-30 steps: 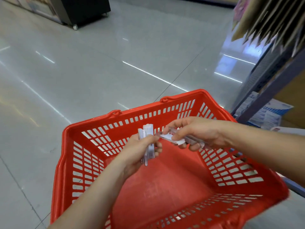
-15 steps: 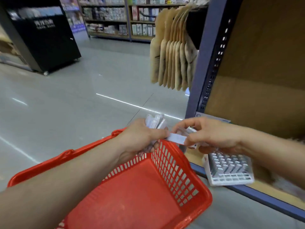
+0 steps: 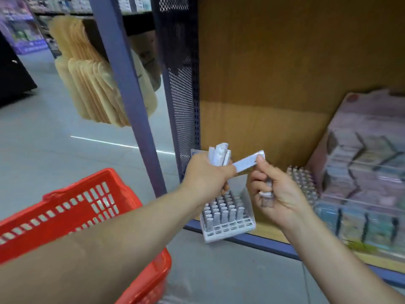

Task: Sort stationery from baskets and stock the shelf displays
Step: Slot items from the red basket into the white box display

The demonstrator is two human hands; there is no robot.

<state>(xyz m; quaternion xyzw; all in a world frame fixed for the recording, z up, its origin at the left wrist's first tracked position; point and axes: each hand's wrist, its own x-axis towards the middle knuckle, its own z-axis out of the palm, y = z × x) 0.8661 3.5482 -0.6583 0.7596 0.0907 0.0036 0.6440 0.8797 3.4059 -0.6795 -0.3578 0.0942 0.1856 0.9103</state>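
Roughly at the centre of the frame, two bare hands meet in front of a wooden shelf (image 3: 263, 128). The left hand (image 3: 208, 174) is curled tight round a bundle of white packets (image 3: 219, 152), whose tops stick up above the fist. The right hand (image 3: 278, 194) pinches a single white packet (image 3: 247, 162) by its far end between thumb and forefinger, and that packet reaches across to the left fist. The right hand's other fingers curl over something small and pale, too blurred to name. Just below the hands, a white tray (image 3: 228, 234) of small upright items sits at the shelf's front edge. A red basket (image 3: 87, 205) fills the lower left. Blurred stacked packs (image 3: 361, 161) stand at right, and tan envelopes (image 3: 92, 88) hang at upper left.
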